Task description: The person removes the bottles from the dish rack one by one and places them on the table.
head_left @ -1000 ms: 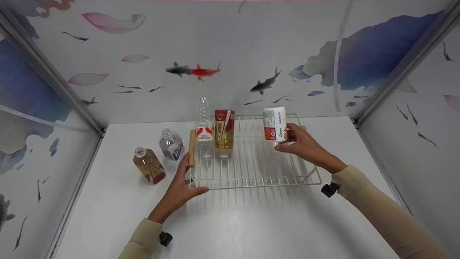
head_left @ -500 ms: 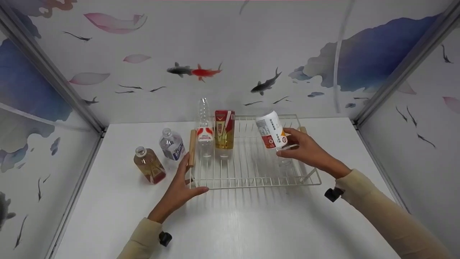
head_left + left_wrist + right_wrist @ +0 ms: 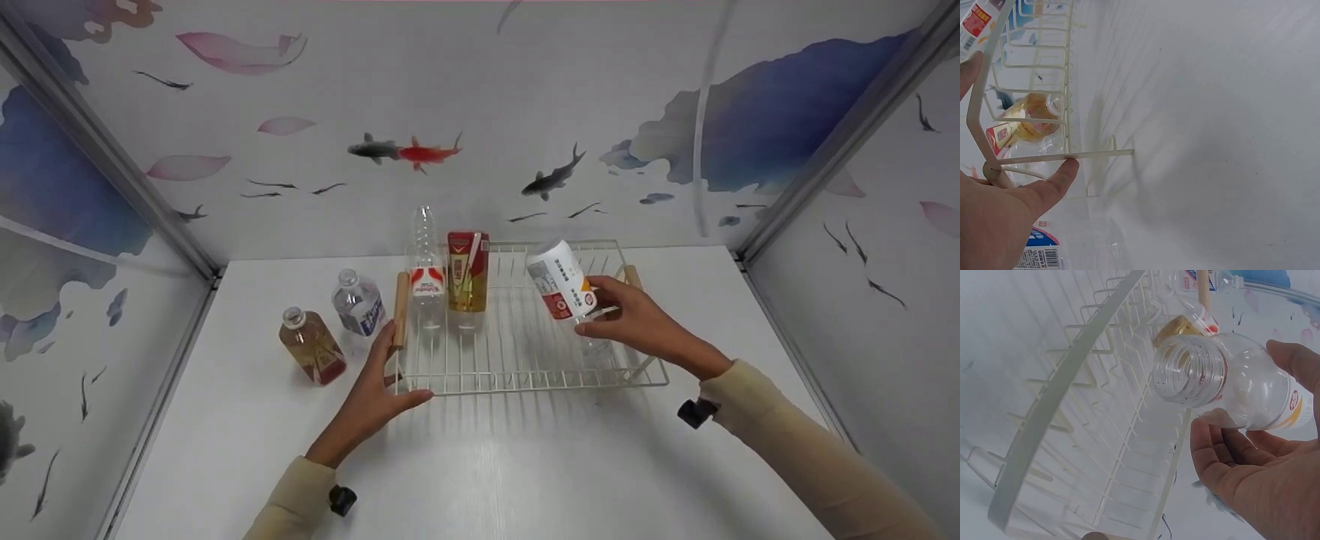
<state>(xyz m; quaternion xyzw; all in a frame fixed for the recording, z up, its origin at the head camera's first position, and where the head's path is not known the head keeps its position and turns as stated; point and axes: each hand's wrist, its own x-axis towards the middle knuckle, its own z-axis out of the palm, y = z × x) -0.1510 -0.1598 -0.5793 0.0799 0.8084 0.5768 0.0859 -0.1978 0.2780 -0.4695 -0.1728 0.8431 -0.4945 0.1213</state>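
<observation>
My right hand grips a clear plastic bottle with a white, red and orange label. It is tilted mouth-down above the right half of a cream wire rack; its uncapped neck shows in the right wrist view. My left hand holds the rack's front left corner, thumb against a front wire and index finger beside the wooden handle. Inside the rack, at its left end, a tall clear bottle and an amber bottle with a red label stand mouth-down.
Left of the rack, an uncapped amber bottle and a small clear bottle with a blue label stand upright on the white table. Walls painted with fish and petals enclose the table's back and sides.
The bottle in my right hand has tipped from nearly vertical to slanted, its base leaning left, and has come slightly lower and nearer. My left hand keeps its place on the rack.
</observation>
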